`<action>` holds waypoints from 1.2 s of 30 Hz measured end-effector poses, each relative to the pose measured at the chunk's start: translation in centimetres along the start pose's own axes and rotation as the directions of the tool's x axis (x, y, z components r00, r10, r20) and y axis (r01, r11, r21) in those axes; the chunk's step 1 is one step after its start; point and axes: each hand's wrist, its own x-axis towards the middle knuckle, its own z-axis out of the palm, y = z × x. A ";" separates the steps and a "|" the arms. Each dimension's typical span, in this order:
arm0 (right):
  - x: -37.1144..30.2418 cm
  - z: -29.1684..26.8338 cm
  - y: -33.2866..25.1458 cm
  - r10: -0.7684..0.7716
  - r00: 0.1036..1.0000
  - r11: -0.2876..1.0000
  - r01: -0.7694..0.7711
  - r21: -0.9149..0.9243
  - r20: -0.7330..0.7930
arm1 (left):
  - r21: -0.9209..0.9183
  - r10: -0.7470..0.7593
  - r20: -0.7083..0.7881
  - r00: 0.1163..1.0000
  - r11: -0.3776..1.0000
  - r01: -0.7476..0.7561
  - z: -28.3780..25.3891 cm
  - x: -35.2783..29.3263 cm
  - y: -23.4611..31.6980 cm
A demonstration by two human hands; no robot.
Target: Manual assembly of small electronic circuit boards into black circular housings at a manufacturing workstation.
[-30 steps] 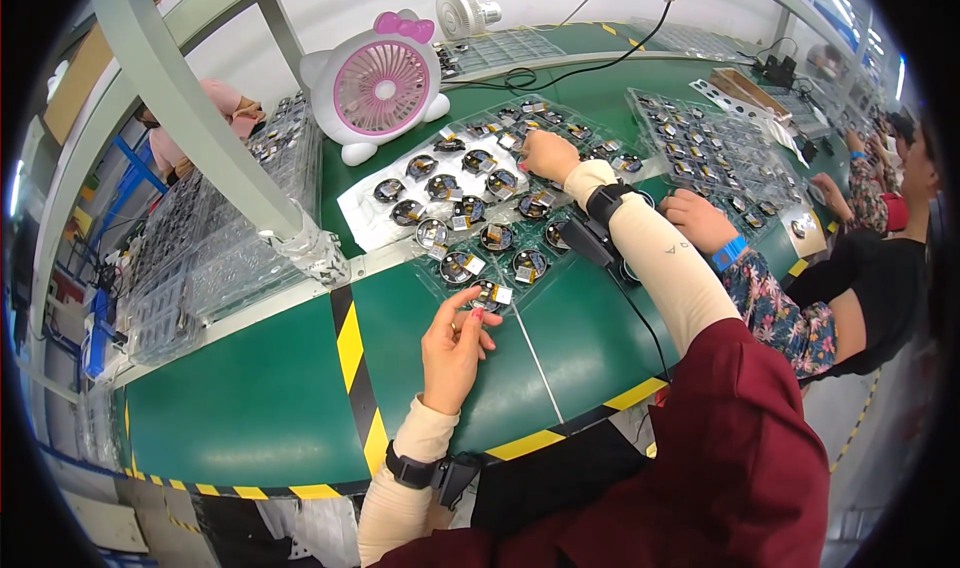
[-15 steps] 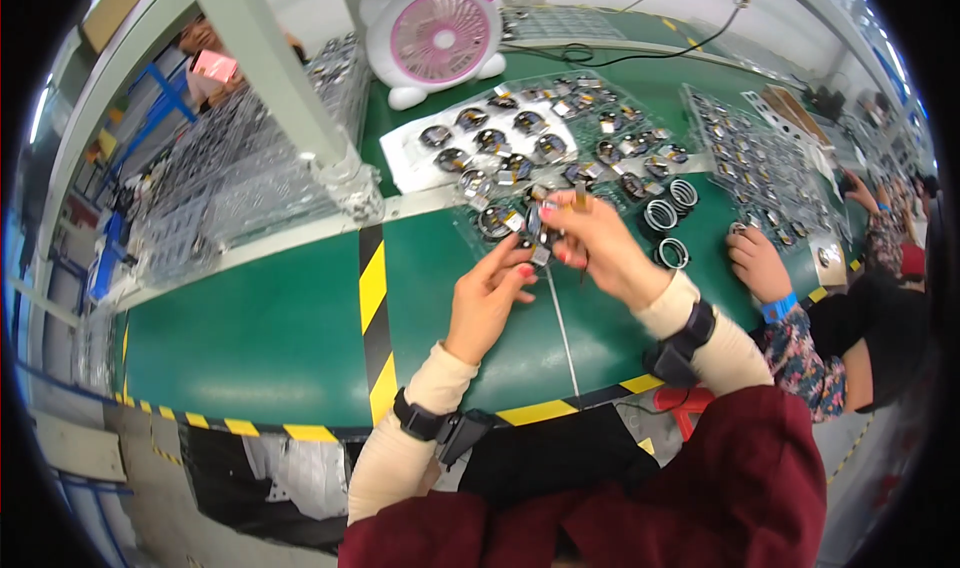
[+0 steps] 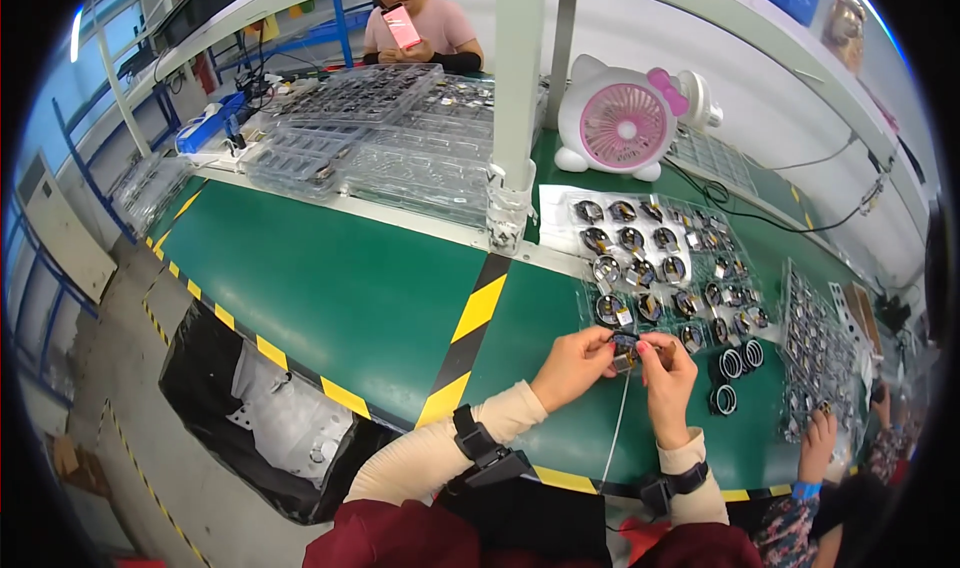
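1. Between the fingertips of the left hand and the right hand is one dark round unit, with a yellowish and silvery patch on its near side

2. On its left edge the left hand pinches it between thumb and fingers; on its right edge the right hand does likewise with bent fingers, so both hands are closed on the same piece

3. As far as one can judge, the handling of this piece is midway: it is out in the fingers and not set down, and what has been done to it is too small to tell

4. Just beyond both hands, many similar units lie in rows, some over a white sheet, the nearer ones in a clear tray; whether these are finished or waiting cannot be told, so the share left stays open

5. To the right of the right hand, well within reach, a few black rings with pale rims stand on the green table, touched by neither hand

6. Farther right of the right hand, a co-worker's hand is beside another tray of small parts; its grip cannot be made out

7. Far beyond the left hand, to its left, clear trays lie piled, apart from the piece being held
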 end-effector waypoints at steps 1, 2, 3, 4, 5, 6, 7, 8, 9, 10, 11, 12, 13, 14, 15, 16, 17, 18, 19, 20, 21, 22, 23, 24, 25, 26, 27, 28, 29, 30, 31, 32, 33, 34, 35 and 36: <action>0.2 -0.2 0.3 0.016 1.000 0.999 -0.016 -0.046 0.010 | 0.024 -0.039 0.019 0.999 0.999 0.039 0.1 0.0 0.1; 0.3 -0.1 0.4 0.014 1.000 0.999 -0.014 -0.043 0.012 | 0.026 -0.037 0.018 0.999 0.999 0.037 0.1 0.1 0.0; 0.4 0.0 0.4 -0.008 1.000 0.999 0.007 -0.051 -0.007 | 0.008 -0.029 0.007 1.000 1.000 0.029 0.2 0.1 -0.2; 0.5 0.1 0.3 -0.029 0.999 0.998 0.027 -0.058 -0.026 | -0.009 -0.021 -0.002 1.000 1.000 0.021 0.3 0.1 -0.3; 0.5 0.2 0.3 -0.050 0.998 0.997 0.047 -0.066 -0.047 | -0.027 -0.014 -0.011 1.000 1.000 0.014 0.2 0.1 -0.3; 0.5 0.2 0.3 -0.049 0.998 0.997 0.046 -0.063 -0.049 | -0.023 -0.016 -0.011 1.000 1.000 0.015 0.2 0.1 -0.2; 0.5 0.2 0.3 -0.152 0.988 0.978 0.145 -0.149 -0.040 | -0.017 -0.017 -0.003 1.000 1.000 0.017 0.2 0.1 -0.1; 0.5 0.2 0.2 -0.252 0.967 0.942 0.240 -0.234 -0.024 | -0.010 -0.020 0.005 1.000 1.000 0.020 0.2 0.0 0.0; 0.3 0.3 0.2 -0.347 0.938 0.890 0.330 -0.315 0.001 | -0.003 -0.022 0.014 1.000 1.000 0.022 0.2 -0.2 0.1; 0.1 0.3 0.1 -0.345 0.939 0.892 0.326 -0.314 -0.004 | 0.000 -0.027 0.017 1.000 1.000 0.027 0.3 -0.5 0.2; 0.0 0.3 0.1 -0.393 0.919 0.861 0.368 -0.351 -0.001 | -0.011 -0.033 0.017 0.999 0.999 0.033 0.4 -0.5 0.3; 0.0 0.3 0.1 -0.439 0.898 0.827 0.406 -0.389 0.004 | -0.023 -0.042 0.018 0.999 0.999 0.042 0.5 -0.7 0.3; -0.2 0.3 0.2 -0.482 0.876 0.791 0.439 -0.427 0.008 | -0.035 -0.053 0.020 0.998 0.998 0.053 0.5 -0.8 0.3; -0.2 0.2 0.2 -0.474 0.881 0.796 0.427 -0.428 -0.003 | -0.030 -0.064 0.026 0.998 0.997 0.065 0.6 -0.8 0.1; -0.1 0.2 0.3 -0.512 0.858 0.766 0.468 -0.441 0.021 | -0.067 -0.070 -0.001 0.998 0.995 0.070 0.6 -0.7 0.0; 0.1 0.1 0.6 -0.541 0.840 0.738 0.496 -0.457 0.039 | -0.104 -0.088 -0.024 0.996 0.991 0.085 0.6 -0.3 -0.3; 0.2 0.1 0.9 -0.563 0.824 0.712 0.518 -0.474 0.056 | -0.141 -0.113 -0.045 0.993 0.984 0.106 0.6 0.0 -0.6; 0.1 0.0 0.8 -0.570 0.816 0.682 0.536 -0.497 0.098 | -0.150 -0.113 -0.066 0.991 0.983 0.103 0.8 0.0 -0.1; 0.6 0.2 0.6 -0.572 0.809 0.653 0.551 -0.519 0.140 | -0.159 -0.117 -0.085 0.990 0.982 0.102 0.6 0.5 0.6; 1.1 0.2 0.6 -0.588 0.797 0.665 0.572 -0.481 0.136 | -0.123 -0.087 -0.081 0.993 0.989 0.077 0.4 0.8 1.1; 1.2 0.3 0.7 -0.609 0.782 0.672 0.597 -0.438 0.130 | -0.086 -0.051 -0.077 0.996 0.995 0.045 0.2 0.7 1.5; -0.3 0.8 -0.6 -0.275 0.962 0.950 0.271 -0.157 0.000 | -0.075 -0.087 -0.102 0.991 0.994 0.080 0.6 -0.5 2.0; 0.2 1.5 -1.5 0.064 0.998 0.980 -0.060 0.191 -0.014 | -0.044 -0.065 -0.136 0.989 0.997 0.059 0.3 0.0 2.6; 0.5 0.7 -0.9 0.055 0.997 0.982 -0.045 0.181 -0.049 | -0.046 -0.064 -0.099 0.993 0.997 0.060 0.5 0.8 2.2; 0.8 0.1 0.1 0.079 0.996 0.987 -0.074 0.141 -0.033 | -0.056 -0.058 -0.073 0.996 0.997 0.054 0.8 1.1 1.6; 0.4 0.0 0.8 0.117 0.993 0.987 -0.116 0.109 -0.003 | -0.062 -0.060 -0.066 0.996 0.997 0.055 1.0 0.4 1.3; 0.3 -0.1 1.0 0.155 0.988 0.985 -0.156 0.076 0.029 | -0.068 -0.059 -0.061 0.996 0.996 0.055 1.1 0.2 1.2; 0.3 -0.4 1.1 0.151 0.988 0.985 -0.152 0.078 0.021 | -0.065 -0.058 -0.053 0.997 0.996 0.055 1.0 0.4 1.2; 0.5 -0.6 1.3 0.165 0.986 0.980 -0.165 0.108 0.006 | -0.160 -0.107 -0.010 0.994 0.982 0.104 0.7 0.6 1.2; 0.9 -0.6 1.2 0.179 0.984 0.975 -0.177 0.138 -0.007 | -0.251 -0.151 0.036 0.988 0.955 0.155 0.5 1.0 1.4; 0.7 -0.5 1.2 0.204 0.979 0.965 -0.199 0.171 -0.013 | -0.338 -0.200 0.077 0.977 0.916 0.214 0.3 0.8 1.4; 0.4 -0.4 1.1 0.210 0.978 0.963 -0.205 0.175 -0.012 | -0.336 -0.207 0.074 0.976 0.916 0.219 0.2 0.6 1.4; 0.3 -0.3 1.0 0.221 0.975 0.959 -0.217 0.182 -0.004 | -0.346 -0.219 0.076 0.973 0.909 0.231 0.1 0.5 1.3; 0.1 -0.3 0.8 0.230 0.973 0.956 -0.226 0.189 0.004 | -0.357 -0.229 0.080 0.970 0.902 0.242 0.0 0.3 1.4; -0.1 -0.2 0.7 0.237 0.971 0.952 -0.235 0.195 0.012 | -0.367 -0.237 0.084 0.968 0.896 0.252 0.0 0.2 1.4; 0.0 -0.2 0.7 0.228 0.974 0.954 -0.226 0.197 0.010 | -0.363 -0.230 0.087 0.969 0.899 0.246 0.0 0.2 1.5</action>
